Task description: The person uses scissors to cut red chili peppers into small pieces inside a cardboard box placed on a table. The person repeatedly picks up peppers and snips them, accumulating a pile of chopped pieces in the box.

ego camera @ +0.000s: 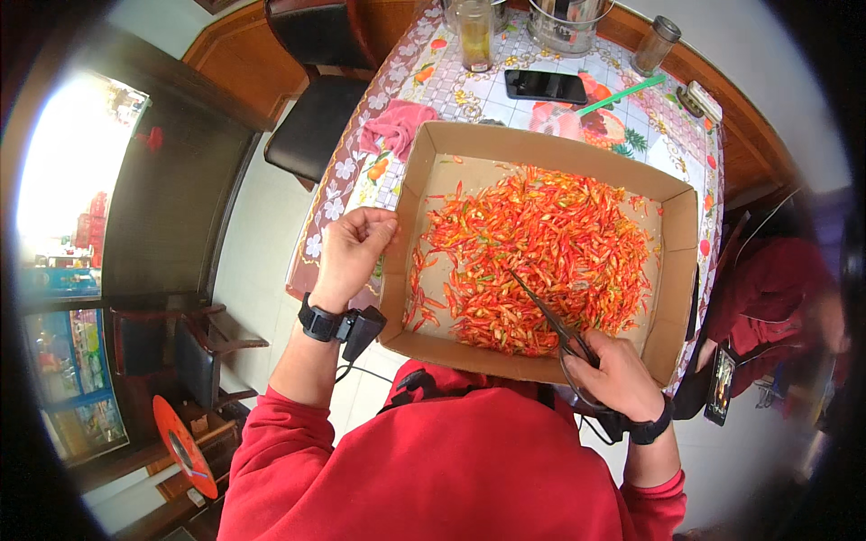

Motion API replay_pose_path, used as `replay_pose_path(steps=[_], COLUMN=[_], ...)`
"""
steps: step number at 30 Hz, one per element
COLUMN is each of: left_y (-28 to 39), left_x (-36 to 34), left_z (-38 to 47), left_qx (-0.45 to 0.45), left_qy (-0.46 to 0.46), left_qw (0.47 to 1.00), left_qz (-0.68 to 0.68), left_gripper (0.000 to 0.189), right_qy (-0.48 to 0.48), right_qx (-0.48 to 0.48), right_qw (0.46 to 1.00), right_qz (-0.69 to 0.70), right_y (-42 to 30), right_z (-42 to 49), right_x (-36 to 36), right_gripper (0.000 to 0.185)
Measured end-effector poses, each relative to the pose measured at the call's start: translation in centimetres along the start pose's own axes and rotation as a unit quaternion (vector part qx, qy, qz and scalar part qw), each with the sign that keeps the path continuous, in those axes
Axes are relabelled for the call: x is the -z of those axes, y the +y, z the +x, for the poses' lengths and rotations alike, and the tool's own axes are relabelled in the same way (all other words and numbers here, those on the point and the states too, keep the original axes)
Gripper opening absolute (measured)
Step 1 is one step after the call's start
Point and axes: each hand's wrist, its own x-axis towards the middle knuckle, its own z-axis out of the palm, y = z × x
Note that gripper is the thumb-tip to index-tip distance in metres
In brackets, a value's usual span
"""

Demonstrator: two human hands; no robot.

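Observation:
A shallow cardboard box (534,138) rests at the near edge of the table, holding a wide heap of red and orange chili peppers (541,250), some of them cut or split. My right hand (612,372) grips dark-handled scissors (547,312) over the near right side of the box, their blades pointing up and left onto the peppers. My left hand (358,250) is at the box's left wall with thumb and fingertips brought together. Whether something small is pinched there, or whether the fingers touch the wall, I cannot tell.
On the flowered tablecloth (473,95) lie a pink cloth (399,125), a black phone (545,86) and a green strip (622,93). Behind them stand a glass bottle (475,37), a metal bucket (567,27) and a lidded jar (656,46). A chair (314,128) is at left; a person (771,304) with a phone sits at right.

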Motion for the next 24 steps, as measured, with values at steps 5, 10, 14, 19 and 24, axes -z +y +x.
replay_pose_path(steps=[5, 10, 14, 19, 24], left_y=[-1.2, -1.6, -1.7, -1.2, -0.5], left_x=[0.6, -0.2, -0.6, -1.0, -2.2], left_z=[-1.0, -1.5, -1.5, -1.8, -2.5], left_qx=[0.007, 0.004, 0.017, -0.015, -0.189], left_qy=[0.008, -0.007, -0.009, -0.01, -0.085], left_qw=[1.0, 1.0, 0.999, 0.999, 0.946], left_qz=[-0.022, -0.02, -0.028, 0.037, 0.251], left_gripper=[0.016, 0.017, 0.013, 0.014, 0.015], right_qy=[-0.054, -0.122, -0.138, -0.093, -0.042], right_qx=[0.036, 0.038, 0.051, 0.037, 0.001], right_qw=[0.992, 0.975, 0.968, 0.973, 0.98], right_qz=[-0.108, -0.18, -0.203, -0.207, -0.196], right_y=[-0.5, -0.7, -0.9, -1.2, -1.1], right_z=[2.0, 3.9, 4.7, 5.1, 4.8], right_x=[-0.5, -1.5, -2.4, -2.7, -2.4], right_gripper=[0.043, 0.047, 0.048, 0.047, 0.045])
